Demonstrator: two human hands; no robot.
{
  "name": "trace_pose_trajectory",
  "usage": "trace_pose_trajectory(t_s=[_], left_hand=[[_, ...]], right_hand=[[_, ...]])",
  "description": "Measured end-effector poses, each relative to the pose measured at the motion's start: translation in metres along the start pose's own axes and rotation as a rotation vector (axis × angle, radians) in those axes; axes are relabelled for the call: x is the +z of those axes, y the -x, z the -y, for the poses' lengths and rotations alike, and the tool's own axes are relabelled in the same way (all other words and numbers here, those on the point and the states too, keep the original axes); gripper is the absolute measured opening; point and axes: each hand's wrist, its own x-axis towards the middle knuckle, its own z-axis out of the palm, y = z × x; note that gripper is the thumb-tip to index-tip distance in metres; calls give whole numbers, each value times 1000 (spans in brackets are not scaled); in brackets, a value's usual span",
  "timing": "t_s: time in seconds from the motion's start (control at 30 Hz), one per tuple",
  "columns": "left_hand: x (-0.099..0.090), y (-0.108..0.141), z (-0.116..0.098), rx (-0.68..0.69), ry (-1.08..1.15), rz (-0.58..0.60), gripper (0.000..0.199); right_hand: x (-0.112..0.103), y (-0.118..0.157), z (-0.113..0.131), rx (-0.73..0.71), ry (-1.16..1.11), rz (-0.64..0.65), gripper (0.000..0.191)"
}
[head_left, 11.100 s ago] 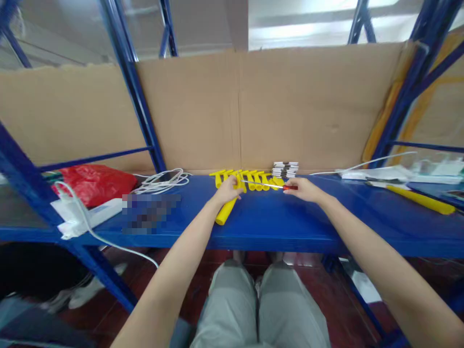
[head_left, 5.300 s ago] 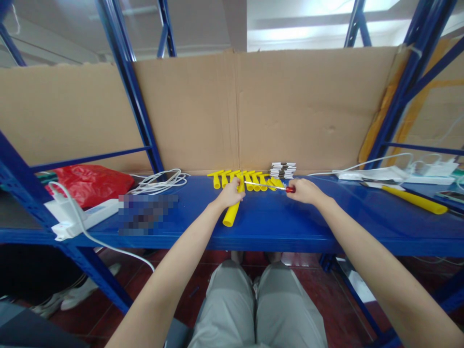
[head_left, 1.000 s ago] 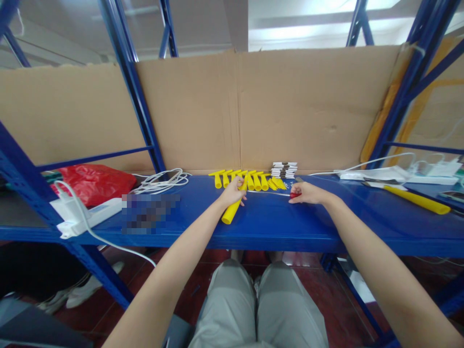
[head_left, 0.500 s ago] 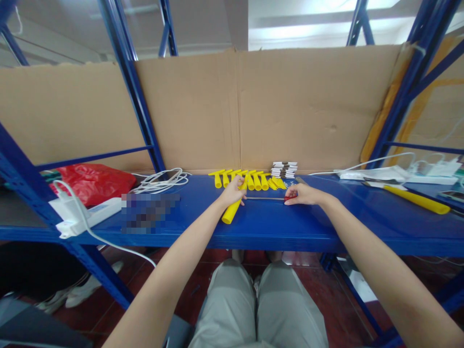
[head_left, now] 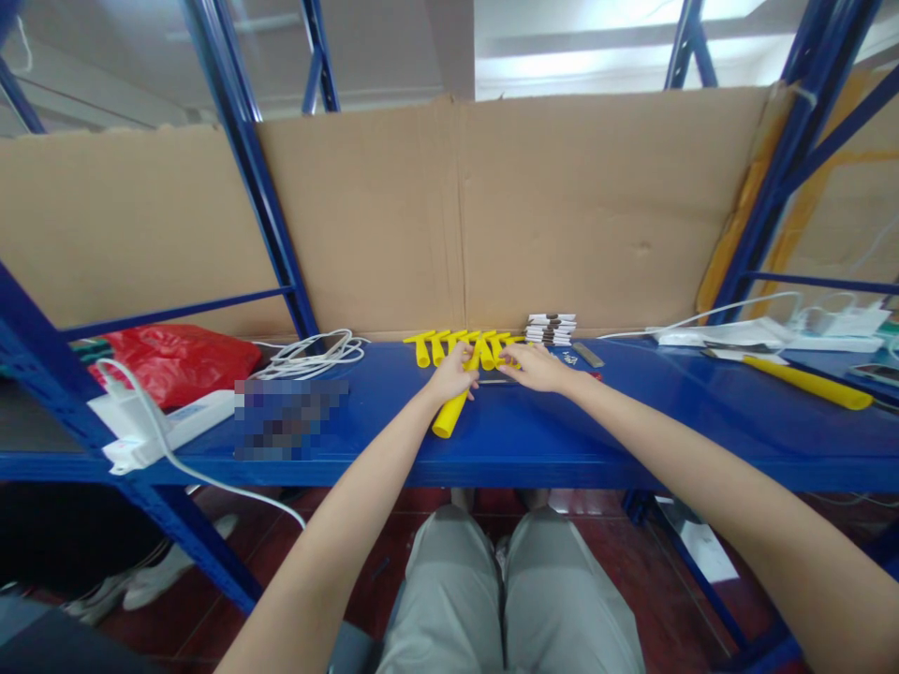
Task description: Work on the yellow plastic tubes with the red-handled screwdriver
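My left hand [head_left: 453, 374] is wrapped round a yellow tube-like piece [head_left: 450, 414], whose wide round end points down toward the shelf's front edge. Close to its upper end, my right hand [head_left: 526, 365] has its fingers bent over the right part of a row of yellow pieces [head_left: 422, 350]; what its fingertips hold, if anything, is hidden. A screwdriver lies on the blue shelf, its thin shaft partly under my right hand and its red handle [head_left: 596, 376] showing beyond the wrist.
Behind the hands are a stack of white bundles [head_left: 551, 328] and a small grey bar [head_left: 588, 355]. Cables [head_left: 316, 354], a red bag [head_left: 186, 360] and a white power strip [head_left: 200, 418] lie left. A yellow-handled tool [head_left: 807, 382] lies right.
My right hand has let go of the screwdriver's red handle and moved left to the yellow pieces. The screwdriver now rests on the shelf. My left hand still holds the yellow piece.
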Motion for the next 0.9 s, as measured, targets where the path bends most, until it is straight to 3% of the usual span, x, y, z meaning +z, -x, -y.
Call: trace_pose_trajectory(t_s=[0.27, 0.67, 0.8, 0.9], left_hand=[[0, 0, 0, 31, 15, 40, 38], [0, 1, -1, 25, 20, 41, 42], [0, 2, -4, 12, 17, 6, 40], [0, 3, -5, 10, 17, -25, 39]], right_hand=[[13, -28, 16, 68, -124, -85, 23], [10, -30, 27, 80, -88, -110, 23], [8, -30, 22, 21, -88, -129, 23], [0, -27, 4, 41, -66, -97, 23]])
